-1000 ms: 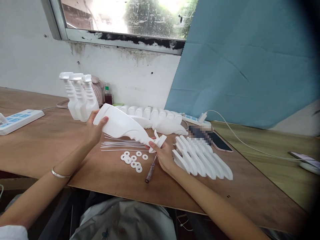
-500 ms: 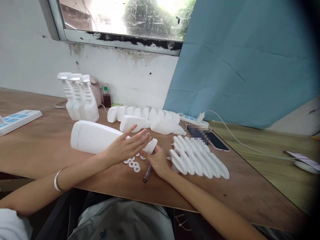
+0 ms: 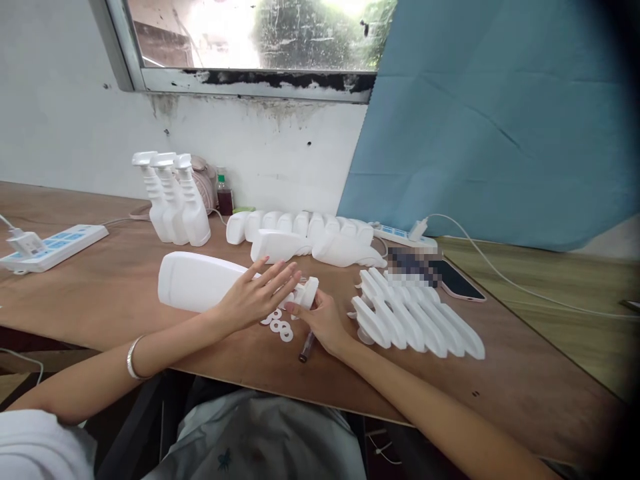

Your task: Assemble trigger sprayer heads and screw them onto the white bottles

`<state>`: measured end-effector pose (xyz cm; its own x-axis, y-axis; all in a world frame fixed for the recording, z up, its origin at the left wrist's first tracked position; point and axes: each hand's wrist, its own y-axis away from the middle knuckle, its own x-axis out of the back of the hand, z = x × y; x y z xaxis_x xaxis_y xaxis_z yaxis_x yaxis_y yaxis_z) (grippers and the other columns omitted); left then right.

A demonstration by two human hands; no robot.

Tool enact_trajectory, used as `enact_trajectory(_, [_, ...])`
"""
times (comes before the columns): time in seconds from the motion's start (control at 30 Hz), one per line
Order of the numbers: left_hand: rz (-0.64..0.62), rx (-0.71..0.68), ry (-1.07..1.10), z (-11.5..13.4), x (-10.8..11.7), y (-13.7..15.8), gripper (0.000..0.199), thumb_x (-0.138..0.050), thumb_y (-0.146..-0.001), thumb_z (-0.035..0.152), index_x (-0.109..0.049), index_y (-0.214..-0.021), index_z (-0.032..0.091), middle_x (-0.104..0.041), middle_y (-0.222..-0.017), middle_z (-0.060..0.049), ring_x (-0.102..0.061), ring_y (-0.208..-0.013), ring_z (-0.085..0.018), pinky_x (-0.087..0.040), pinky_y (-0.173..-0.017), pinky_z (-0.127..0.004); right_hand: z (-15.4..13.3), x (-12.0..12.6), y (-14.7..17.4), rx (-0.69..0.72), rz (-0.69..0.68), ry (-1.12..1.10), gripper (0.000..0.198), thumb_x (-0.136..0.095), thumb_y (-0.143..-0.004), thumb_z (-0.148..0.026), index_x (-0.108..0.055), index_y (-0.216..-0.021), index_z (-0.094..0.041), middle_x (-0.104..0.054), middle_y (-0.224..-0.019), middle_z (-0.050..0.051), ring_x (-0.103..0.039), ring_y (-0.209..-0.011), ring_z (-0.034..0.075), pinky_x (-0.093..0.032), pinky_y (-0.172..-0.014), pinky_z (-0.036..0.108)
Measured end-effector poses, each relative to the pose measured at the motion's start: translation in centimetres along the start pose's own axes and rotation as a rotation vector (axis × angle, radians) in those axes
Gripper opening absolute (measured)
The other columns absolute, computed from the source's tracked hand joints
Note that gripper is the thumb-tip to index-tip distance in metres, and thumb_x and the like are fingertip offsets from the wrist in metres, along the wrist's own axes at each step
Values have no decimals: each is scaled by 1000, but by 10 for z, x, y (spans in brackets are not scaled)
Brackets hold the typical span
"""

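A white plastic bottle (image 3: 193, 280) lies on its side on the brown table, its neck pointing right. My left hand (image 3: 257, 290) rests over the neck end with its fingers stretched out and flat, hiding part of it. At that end my right hand (image 3: 323, 320) is closed on a white spray head (image 3: 307, 293), thumb in front, other fingers mostly hidden behind. Just below lie several white ring washers (image 3: 281, 327). A dark-handled screwdriver-like tool (image 3: 307, 348) lies under my right hand; its tip is hidden.
Several white curved spray parts (image 3: 417, 320) lie in rows on the right. Behind are several lying white bottles (image 3: 300, 230), and three upright spray bottles (image 3: 175, 207) at the back left. Power strips (image 3: 60, 247) and a phone (image 3: 457, 280) also lie on the table.
The view has shifted slightly, so everything sits a little further right. Both hands keep nearly the same places at the bottle's neck, and the spray head shows a bit more between them.
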<state>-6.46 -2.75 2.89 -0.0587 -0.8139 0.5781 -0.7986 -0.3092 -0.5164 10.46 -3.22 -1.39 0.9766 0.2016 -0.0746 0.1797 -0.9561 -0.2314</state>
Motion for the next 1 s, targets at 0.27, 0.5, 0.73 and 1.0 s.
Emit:
enact_trajectory(0.27, [-72,138,-15,-17,16,44,51,-42,-84,13,-32,-134,20,-38,-136,-11,-33,-127,-26,-26,-103,-49,-3,1,0,-64,33,-10,36,-73,-60,-34,-62,-89,-17,-68,-86,3,-62,-79,18,-50,-70,30])
enact_trajectory(0.5, [56,279,98,-46,14,79,56,-47,-83,25,-26,-135,18,-47,-128,-17,-38,-123,-30,-29,-100,-53,-9,-4,3,-109,-153,-208,53,-70,-59,-47,-54,-102,-22,-68,-90,4,-64,-83,22,-52,-76,39])
enact_trajectory(0.73, [144,885,249,-104,-11,85,51,-53,-78,37,-38,-122,16,-57,-112,-13,-56,-98,-27,-46,-76,-37,-6,5,-1,-82,-109,-251,31,-57,-76,-43,-54,-95,-19,-68,-91,7,-64,-86,20,-49,-83,39])
enact_trajectory(1.0, [29,1283,389,-135,-47,86,48,-54,-74,40,-38,-107,10,-59,-100,-11,-57,-85,-25,-42,-66,-32,-13,2,2,-118,-111,-147,31,-57,-74,-46,-51,-89,-20,-69,-81,5,-66,-76,19,-51,-74,36])
